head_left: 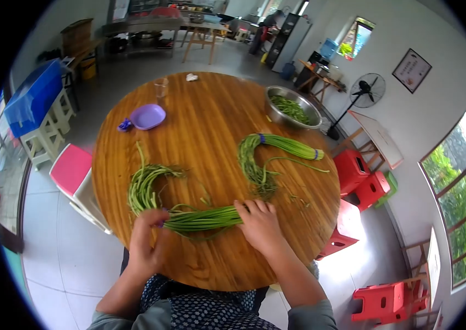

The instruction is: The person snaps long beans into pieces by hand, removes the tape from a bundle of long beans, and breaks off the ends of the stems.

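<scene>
A bundle of long green stems, apparently garlic scapes, lies near the table's front edge, its thin ends curling up at the left. My right hand is closed over the bundle's right end. At its left part, my left hand is beside a purple band, blurred, so its grip is unclear. Farther right lies a second bundle of garlic scapes, bent in a curve and tied with blue-purple bands. Behind it stands a steel bowl with cut green pieces in it.
The round wooden table also bears a purple plate, a small heap of purple bands, a clear cup and crumpled white tissue. Red stools stand at the right, and a pink-seated chair at the left.
</scene>
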Motion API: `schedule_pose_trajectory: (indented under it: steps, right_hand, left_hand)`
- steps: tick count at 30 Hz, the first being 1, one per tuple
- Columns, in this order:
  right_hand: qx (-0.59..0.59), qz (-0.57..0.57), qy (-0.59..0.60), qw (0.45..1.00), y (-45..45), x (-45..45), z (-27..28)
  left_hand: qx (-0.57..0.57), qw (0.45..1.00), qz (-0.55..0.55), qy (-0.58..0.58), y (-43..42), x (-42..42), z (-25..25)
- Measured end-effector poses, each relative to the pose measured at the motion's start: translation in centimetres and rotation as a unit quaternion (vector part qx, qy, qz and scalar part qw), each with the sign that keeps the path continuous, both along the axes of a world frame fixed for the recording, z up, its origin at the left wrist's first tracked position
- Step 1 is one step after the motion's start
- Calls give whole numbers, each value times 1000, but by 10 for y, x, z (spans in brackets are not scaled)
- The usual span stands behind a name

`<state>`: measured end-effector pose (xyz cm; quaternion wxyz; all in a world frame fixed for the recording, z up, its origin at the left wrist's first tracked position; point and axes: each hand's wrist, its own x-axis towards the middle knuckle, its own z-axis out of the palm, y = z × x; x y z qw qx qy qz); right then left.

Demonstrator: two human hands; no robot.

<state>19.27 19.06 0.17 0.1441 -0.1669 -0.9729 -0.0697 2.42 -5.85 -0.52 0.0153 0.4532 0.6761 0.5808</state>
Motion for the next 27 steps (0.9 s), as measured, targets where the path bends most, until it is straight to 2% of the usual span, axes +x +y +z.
schedule_pose_trajectory:
  steps: [1,3,4,6,7,8,11,12,14,15,17,18,20,21,22,23,24,26,27]
  right_hand:
    - [-22,16,-19,999,6,-3,-3]
    - [-43,56,-40,997,15,-9,0]
    - [-37,52,-36,997,16,-9,5]
    - [-94,81,-62,990,8,-7,17]
    - [-111,97,-68,987,4,-7,24]
    - [-109,91,-65,988,-2,-8,33]
    - [-101,121,-66,985,-20,-15,60]
    - [-100,118,-65,986,-26,-16,70]
    - [-101,119,-96,983,-36,-19,87]
    - [-78,126,-89,985,-39,-19,87]
    - [-43,139,-64,987,-44,-19,86]
    - [-11,158,-41,986,-49,-18,85]
    - [-21,149,-37,988,-59,-17,81]
    - [-34,158,10,987,-63,-17,77]
    - [-48,168,56,983,-68,-17,73]
    - [-98,166,49,980,-71,-16,70]
    - [-97,167,49,980,-72,-15,69]
    - [-286,176,81,938,-74,-12,69]
    - [-320,207,125,916,-67,-14,66]
  left_hand:
    - [6,1000,-10,2,3,9,0]
    - [-45,982,-151,-106,9,22,0]
    - [-40,982,-155,-100,12,28,-2]
    - [-32,903,-242,-355,13,39,-9]
    - [-90,882,-255,-387,13,40,-12]
    - [-90,881,-261,-384,15,43,-15]
    - [-235,806,-380,-387,24,46,-15]
    - [-235,806,-384,-385,25,50,-14]
    - [-127,811,-321,-472,26,62,-16]
    - [-127,811,-325,-470,30,59,-19]
    - [139,722,-284,-616,43,51,-30]
    - [140,720,-289,-615,46,49,-30]
    - [220,646,-273,-678,56,41,-22]
    - [267,650,-248,-667,63,42,-11]
    - [268,650,-248,-667,66,34,-12]
    - [282,667,-224,-652,68,22,-17]
    - [296,683,-199,-637,71,13,-18]
    - [312,692,-176,-626,75,0,1]
    - [276,704,-174,-631,75,-5,13]
